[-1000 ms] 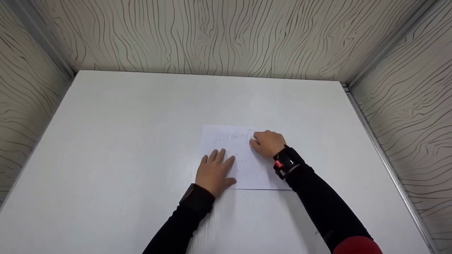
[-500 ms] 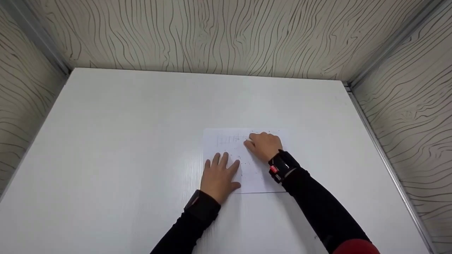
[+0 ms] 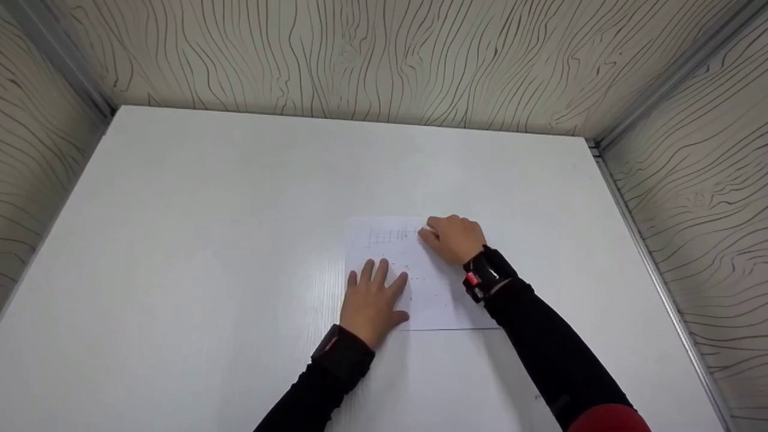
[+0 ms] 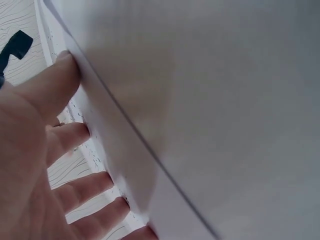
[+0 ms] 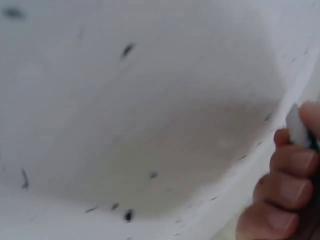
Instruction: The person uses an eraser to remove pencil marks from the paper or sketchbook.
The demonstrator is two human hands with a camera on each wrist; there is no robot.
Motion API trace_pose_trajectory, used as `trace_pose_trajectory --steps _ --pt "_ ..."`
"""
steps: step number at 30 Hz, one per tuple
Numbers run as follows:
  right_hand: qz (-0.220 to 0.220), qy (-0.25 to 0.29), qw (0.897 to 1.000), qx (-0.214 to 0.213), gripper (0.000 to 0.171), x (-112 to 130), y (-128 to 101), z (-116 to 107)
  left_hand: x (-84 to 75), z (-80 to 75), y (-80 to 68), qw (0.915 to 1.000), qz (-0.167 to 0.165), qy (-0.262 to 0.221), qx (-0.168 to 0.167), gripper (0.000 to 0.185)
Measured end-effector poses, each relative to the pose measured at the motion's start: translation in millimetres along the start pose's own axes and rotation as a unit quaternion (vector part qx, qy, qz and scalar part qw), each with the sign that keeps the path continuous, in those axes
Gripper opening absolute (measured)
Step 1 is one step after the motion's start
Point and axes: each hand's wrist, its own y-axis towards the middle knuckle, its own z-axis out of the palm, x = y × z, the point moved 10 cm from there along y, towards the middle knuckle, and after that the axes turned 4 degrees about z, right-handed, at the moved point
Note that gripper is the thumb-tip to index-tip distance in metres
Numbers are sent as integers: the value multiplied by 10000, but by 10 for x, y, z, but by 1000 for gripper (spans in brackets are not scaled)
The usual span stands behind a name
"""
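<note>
A white sheet of paper [image 3: 433,303] with faint pencil marks lies on the white table [image 3: 210,240]. My left hand [image 3: 375,300] presses flat on the sheet's lower left part, fingers spread and straight [image 4: 75,137]. My right hand [image 3: 454,238] rests on the sheet's upper part beside the row of marks [image 3: 389,235]. Its curled fingers [image 5: 282,187] pinch a small white eraser [image 5: 298,129] against the paper [image 5: 125,110]. Dark crumbs or specks dot the sheet in the right wrist view.
Walls with a wavy wood-grain pattern [image 3: 384,54] close in the table at the back, left and right. A metal rail [image 3: 648,258] runs along the right edge. Bare tabletop [image 4: 235,100] lies all around the sheet.
My right hand slid a little left over the marks, then back right and up. The left hand stays flat on the sheet. The head view shifted slightly.
</note>
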Motion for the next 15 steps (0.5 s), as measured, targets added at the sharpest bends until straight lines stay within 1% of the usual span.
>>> trace_pose_trajectory --steps 2,4,6,9,13,15 --pt "-191 -23 9998 63 34 97 -62 41 3 5 -11 10000 -3 -1 4 65" --pt "-249 -21 9997 14 33 114 -92 77 0 5 -34 10000 22 -3 -23 65" --pt "-157 -57 9998 -90 32 61 -65 87 -8 8 -51 10000 44 35 -41 65" --pt "27 -15 9997 -251 33 -47 41 36 -20 18 -57 9999 48 109 -67 65" --pt "215 -96 9986 -478 35 -86 102 -46 -25 51 -47 9999 15 95 -35 66" --pt "135 -36 9994 -325 36 -49 72 8 -22 73 -59 10000 14 44 17 65"
